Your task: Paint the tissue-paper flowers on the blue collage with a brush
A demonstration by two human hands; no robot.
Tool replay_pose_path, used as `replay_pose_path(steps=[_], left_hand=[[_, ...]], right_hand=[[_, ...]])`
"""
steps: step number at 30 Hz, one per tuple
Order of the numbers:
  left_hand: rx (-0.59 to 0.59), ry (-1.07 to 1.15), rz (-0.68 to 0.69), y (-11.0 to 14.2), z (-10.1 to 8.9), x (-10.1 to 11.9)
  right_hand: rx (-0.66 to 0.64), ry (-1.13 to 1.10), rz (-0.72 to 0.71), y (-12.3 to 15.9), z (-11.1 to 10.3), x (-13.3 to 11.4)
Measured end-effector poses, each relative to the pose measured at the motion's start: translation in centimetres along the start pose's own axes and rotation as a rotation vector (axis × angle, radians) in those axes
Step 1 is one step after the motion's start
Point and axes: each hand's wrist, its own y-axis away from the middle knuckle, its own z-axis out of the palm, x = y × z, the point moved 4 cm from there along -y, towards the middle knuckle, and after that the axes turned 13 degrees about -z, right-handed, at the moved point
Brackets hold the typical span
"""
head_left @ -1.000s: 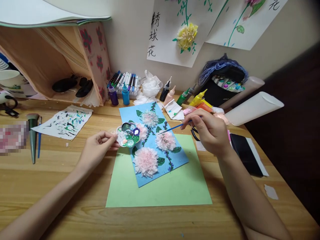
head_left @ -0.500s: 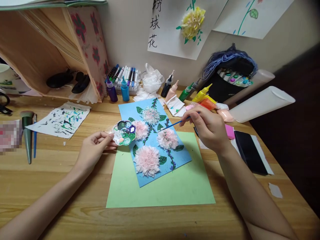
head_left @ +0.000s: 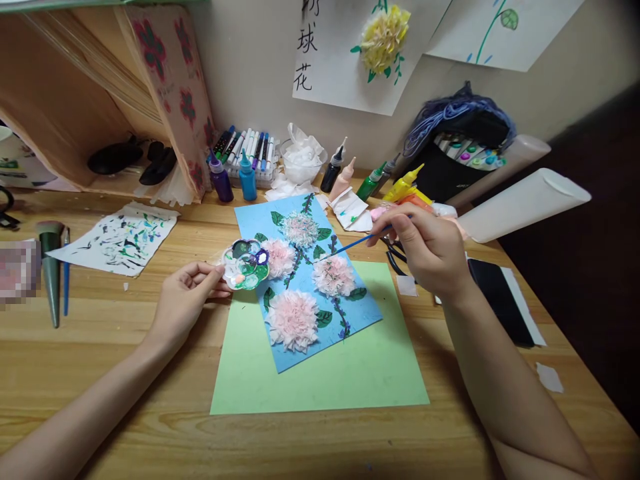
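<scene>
My left hand (head_left: 193,290) pinches the edge of a flower-shaped paint palette (head_left: 245,265), its wells smeared with green, white, purple and peach paint. The palette hangs over the left edge of a blue board (head_left: 305,340) bearing several fluffy pink paper flowers, painted dark leaves and stems. My right hand (head_left: 420,247) is closed round a thin blue paintbrush (head_left: 357,246). Its tip points at the top of the right-hand pink flower (head_left: 333,275); whether it touches is too small to tell. Under the board lies a light green sheet (head_left: 320,393).
Paint bottles (head_left: 247,177), a box of markers (head_left: 253,157) and a bowl of white tissue (head_left: 303,160) line the wall. A paint-stained paper (head_left: 123,240), a large brush (head_left: 51,277) and another blue paintbrush (head_left: 67,280) lie left. A black phone-like slab (head_left: 500,303) lies right.
My right hand has shifted slightly right and down with the paintbrush, whose tip stays by the same flower. The palette stays in my left hand; the whole view has shifted a little.
</scene>
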Motion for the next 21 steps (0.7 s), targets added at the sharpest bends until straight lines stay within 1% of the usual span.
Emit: replay_pose_path(steps=[3,8,10,15,19,21], left_hand=[[0.003,-0.014,0.001,0.03,0.04,-0.08],[0.005,-0.006,-0.010,0.10,0.07,-0.07],[0.006,-0.005,-0.016,0.12,0.05,-0.05],[-0.010,0.014,-0.004,0.07,0.18,-0.01],[-0.007,0.016,0.005,0.08,0.17,0.01],[-0.004,0.009,0.003,0.09,0.12,-0.02]], right_hand=[[0.047,-0.028,0.008,-0.01,-0.26,0.02],[-0.053,0.007,-0.015,-0.07,0.12,0.00],[-0.064,0.023,-0.016,-0.06,0.03,-0.02],[0.011,-0.012,-0.010,-0.07,-0.41,-0.20],[-0.052,0.032,-0.027,-0.12,-0.22,-0.27],[-0.064,0.044,-0.030,-0.12,-0.26,-0.26]])
